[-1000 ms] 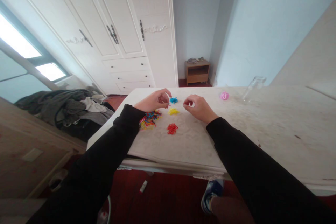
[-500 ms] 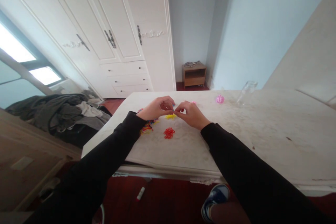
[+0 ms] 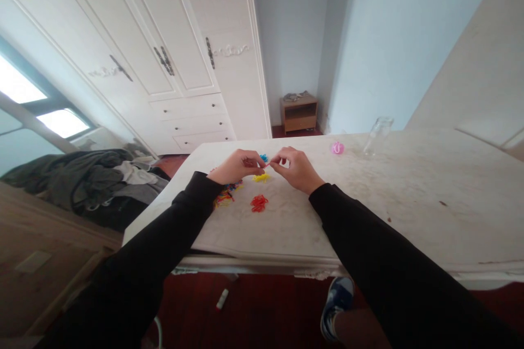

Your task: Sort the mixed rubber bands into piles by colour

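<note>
My left hand (image 3: 238,166) and my right hand (image 3: 298,169) meet above the table, fingertips pinched together. Between them stretches a small reddish rubber band (image 3: 268,163), gripped at both ends. A pile of yellow rubber bands (image 3: 261,178) lies just below the fingertips, and blue ones (image 3: 264,158) show behind them. Closer to me is a heap of red rubber bands (image 3: 259,203). Mixed-colour rubber bands (image 3: 224,196) are spread by my left wrist, partly hidden by that hand and sleeve.
The white table (image 3: 352,212) bears a pink bundle of bands (image 3: 338,148) and a clear glass bottle (image 3: 377,135) at its far side. A marker-like white tube (image 3: 222,300) lies on the red floor. Clothes (image 3: 94,180) are heaped at the left, before a white wardrobe (image 3: 184,76).
My fingertips have drawn slightly apart, so the reddish band between them shows more plainly. The blue pile has come into clearer sight. The whole view has shifted a little.
</note>
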The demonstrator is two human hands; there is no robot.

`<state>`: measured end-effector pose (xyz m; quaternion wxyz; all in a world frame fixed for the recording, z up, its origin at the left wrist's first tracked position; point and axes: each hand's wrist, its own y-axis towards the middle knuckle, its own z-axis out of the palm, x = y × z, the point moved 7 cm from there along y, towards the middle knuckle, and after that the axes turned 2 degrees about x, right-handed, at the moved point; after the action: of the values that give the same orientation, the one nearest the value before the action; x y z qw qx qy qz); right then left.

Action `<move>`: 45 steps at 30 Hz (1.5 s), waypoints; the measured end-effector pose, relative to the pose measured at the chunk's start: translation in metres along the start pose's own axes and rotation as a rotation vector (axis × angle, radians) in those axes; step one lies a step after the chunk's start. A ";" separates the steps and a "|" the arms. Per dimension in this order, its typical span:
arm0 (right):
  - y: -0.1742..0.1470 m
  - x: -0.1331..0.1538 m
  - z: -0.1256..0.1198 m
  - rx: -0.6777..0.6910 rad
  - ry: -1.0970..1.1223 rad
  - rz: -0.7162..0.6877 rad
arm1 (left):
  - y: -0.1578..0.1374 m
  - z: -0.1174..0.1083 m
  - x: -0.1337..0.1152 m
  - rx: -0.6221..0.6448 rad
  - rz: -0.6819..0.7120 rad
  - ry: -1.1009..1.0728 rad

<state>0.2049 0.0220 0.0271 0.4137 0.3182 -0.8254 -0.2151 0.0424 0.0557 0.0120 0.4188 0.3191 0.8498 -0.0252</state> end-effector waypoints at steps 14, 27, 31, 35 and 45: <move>0.001 0.001 -0.002 -0.053 0.024 -0.017 | 0.003 -0.006 0.000 -0.094 -0.006 -0.120; 0.004 -0.008 -0.023 -0.197 0.071 -0.016 | 0.004 -0.006 -0.002 -0.154 -0.008 -0.155; 0.001 -0.036 -0.042 -0.329 0.010 0.114 | 0.003 -0.012 0.001 -0.227 -0.009 -0.192; -0.005 -0.079 -0.055 -0.354 -0.070 0.318 | 0.003 -0.018 0.009 -0.264 -0.028 -0.267; -0.007 -0.103 -0.044 -0.204 -0.146 0.410 | 0.005 -0.006 0.017 -0.162 -0.047 -0.296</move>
<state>0.2900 0.0853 -0.0090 0.4179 0.0842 -0.8745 -0.2314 0.0335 0.0705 0.0053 0.5632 0.2569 0.7853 -0.0133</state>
